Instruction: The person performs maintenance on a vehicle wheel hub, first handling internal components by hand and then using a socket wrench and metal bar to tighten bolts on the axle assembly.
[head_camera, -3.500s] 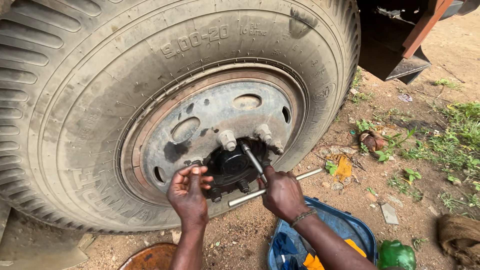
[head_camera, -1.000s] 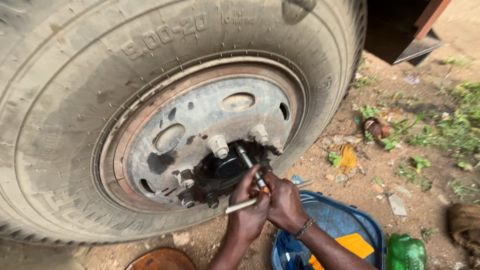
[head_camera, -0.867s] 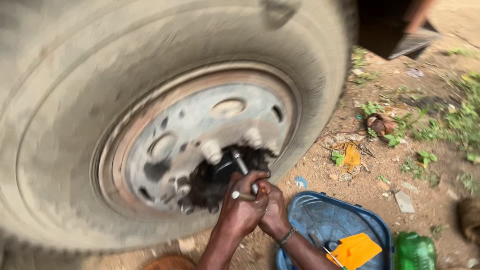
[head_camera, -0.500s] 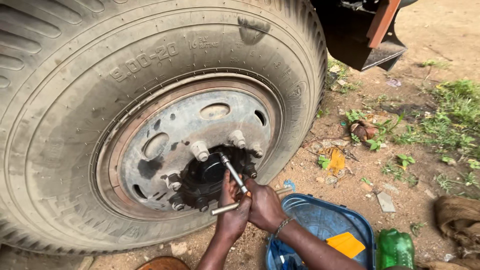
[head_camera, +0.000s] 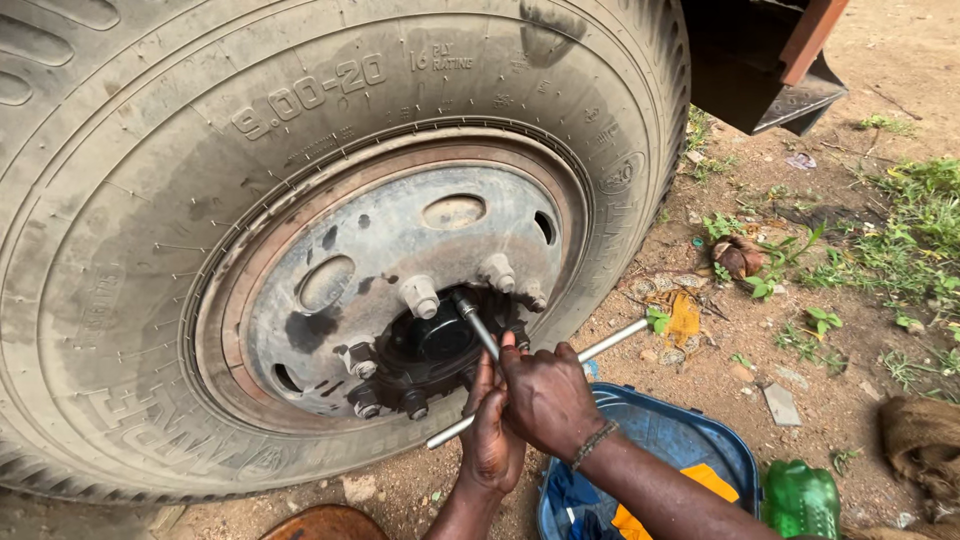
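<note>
Mostly my view is filled by the big truck tyre (head_camera: 150, 200), grey with dust, its raised sidewall lettering arching over the top of the rim. Inside it sits the steel wheel (head_camera: 400, 260), pale and rust-edged, with oval vent holes and a ring of studs around the dark greasy hub (head_camera: 430, 345). Behind the tyre, upper right, a rusty piece of the vehicle body (head_camera: 770, 70) hangs over bare earth and patches of weeds.

Below my arms stands a blue plastic basin (head_camera: 700, 440) with a yellow flat thing (head_camera: 650, 515) lying in it, and just beside it on the right the top of a green plastic bottle (head_camera: 800, 500). A crumpled orange-yellow wrapper (head_camera: 685, 315) lies on the dirt further up.

Both my hands sit just below and right of the hub, clamped on the T-handled socket wrench (head_camera: 478, 325). My right hand (head_camera: 548, 400) is closed over the point where the shaft meets the cross bar (head_camera: 610, 342), and my left hand (head_camera: 490, 430) is wrapped round the same spot from beneath, touching the right. The shaft slants up-left from my fists to a stud at the hub's upper edge; the cross bar sticks out both sides
</note>
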